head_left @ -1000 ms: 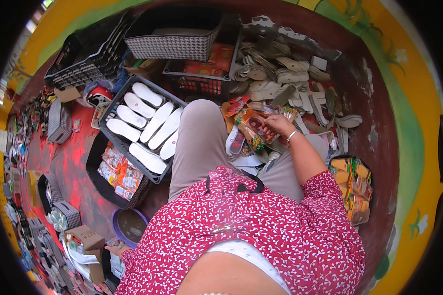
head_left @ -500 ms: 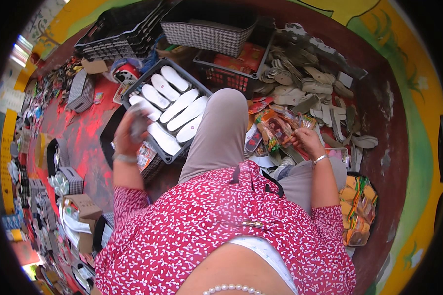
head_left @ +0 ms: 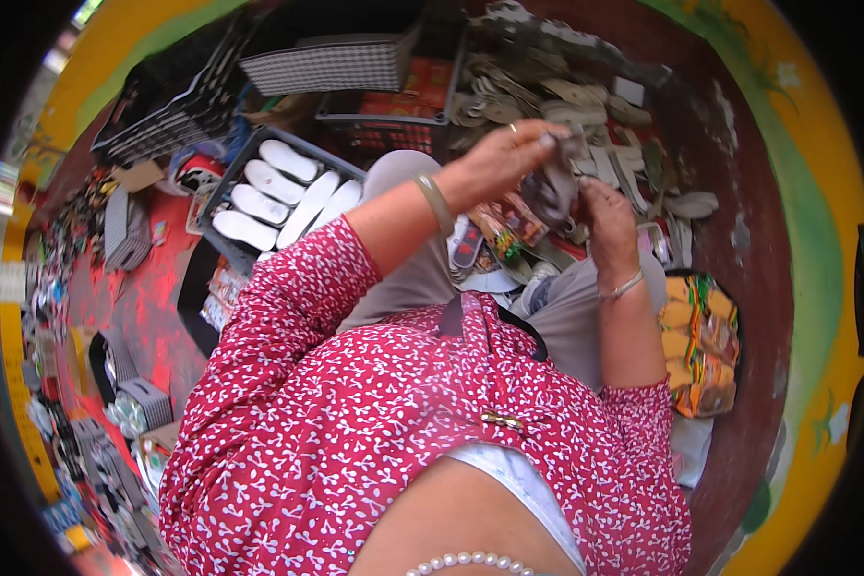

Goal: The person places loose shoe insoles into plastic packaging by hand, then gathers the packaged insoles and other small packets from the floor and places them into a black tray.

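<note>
Grey, limp piece of sole material [head_left: 550, 192] hangs between both hands in the upper middle of the frame. Left hand [head_left: 502, 158] pinches its top edge, fingers [head_left: 538, 134] closed on it; right hand [head_left: 607, 216] grips it from the lower right, fingers wrapped around it. Below them lie colourful flat packets [head_left: 509, 230] on the lap. A black crate of white insoles [head_left: 278, 192] sits at upper left, a heap of grey soles [head_left: 586, 96] at upper right, and an orange printed bag [head_left: 698, 341] at right
</note>
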Demonstrator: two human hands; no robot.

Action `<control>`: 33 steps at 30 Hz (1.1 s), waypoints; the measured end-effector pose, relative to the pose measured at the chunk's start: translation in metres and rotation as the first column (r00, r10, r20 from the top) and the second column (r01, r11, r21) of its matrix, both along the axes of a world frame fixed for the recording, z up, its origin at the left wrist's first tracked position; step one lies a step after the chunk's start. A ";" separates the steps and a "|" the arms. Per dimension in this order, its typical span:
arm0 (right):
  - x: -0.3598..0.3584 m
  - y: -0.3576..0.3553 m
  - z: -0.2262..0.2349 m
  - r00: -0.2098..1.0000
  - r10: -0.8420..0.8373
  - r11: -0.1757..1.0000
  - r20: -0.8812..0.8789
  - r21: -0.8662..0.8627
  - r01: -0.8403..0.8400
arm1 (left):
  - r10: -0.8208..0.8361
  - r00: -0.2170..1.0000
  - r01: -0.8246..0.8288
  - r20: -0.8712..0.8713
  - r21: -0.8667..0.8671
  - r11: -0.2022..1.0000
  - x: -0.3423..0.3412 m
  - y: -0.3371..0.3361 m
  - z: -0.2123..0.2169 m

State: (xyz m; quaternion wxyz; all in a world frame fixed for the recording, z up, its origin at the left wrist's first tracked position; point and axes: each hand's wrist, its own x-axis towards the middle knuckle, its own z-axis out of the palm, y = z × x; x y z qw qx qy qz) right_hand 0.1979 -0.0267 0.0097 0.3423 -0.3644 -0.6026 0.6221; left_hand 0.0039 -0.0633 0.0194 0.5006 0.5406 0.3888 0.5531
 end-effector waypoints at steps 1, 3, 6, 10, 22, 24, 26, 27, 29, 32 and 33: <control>0.010 0.012 0.000 0.995 -0.066 0.993 0.075 0.100 0.059 | -0.035 0.996 0.038 0.079 -0.044 0.998 -0.005 0.006 0.014; 0.025 0.033 0.004 0.994 -0.099 0.995 0.035 0.030 0.098 | -0.012 1.000 0.012 0.011 0.025 1.000 -0.021 0.034 0.014; 0.027 0.046 0.016 0.991 -0.104 0.994 0.087 -0.035 0.107 | 0.031 0.981 0.005 -0.193 0.185 0.983 -0.022 0.061 0.011; 0.001 0.063 0.008 0.996 -0.082 0.996 0.026 -0.044 0.083 | 0.002 0.900 0.095 -0.436 0.201 0.975 -0.003 0.083 0.000; 0.021 0.123 -0.088 0.799 -0.409 0.821 0.441 0.561 0.110 | 0.122 0.831 0.065 -0.543 0.312 0.948 0.028 0.119 -0.042; 0.033 0.110 -0.075 0.744 -0.538 0.750 0.396 0.628 0.208 | 0.288 0.750 0.071 -0.595 0.506 0.859 0.052 0.101 -0.025; 0.037 0.103 -0.050 0.830 -0.556 0.732 0.055 0.504 0.457 | 0.405 0.702 0.132 -0.585 0.667 0.733 0.073 0.091 -0.002; 0.038 0.102 -0.046 0.824 -0.541 0.757 -0.171 0.329 0.565 | 0.370 0.720 0.195 -0.587 0.683 0.704 0.081 0.087 0.003; 0.038 0.109 -0.038 0.557 -0.593 0.803 -0.581 -0.479 0.355 | 0.217 0.832 0.233 -0.511 0.676 0.699 0.100 0.079 -0.004; 0.037 0.092 -0.039 0.791 -0.430 0.902 -0.435 -0.248 0.354 | 0.024 0.824 0.414 -0.566 0.631 0.656 0.122 0.064 -0.007; 0.038 0.082 -0.039 0.905 -0.339 0.937 -0.259 -0.001 0.351 | 0.006 0.784 0.474 -0.621 0.604 0.640 0.125 0.060 -0.011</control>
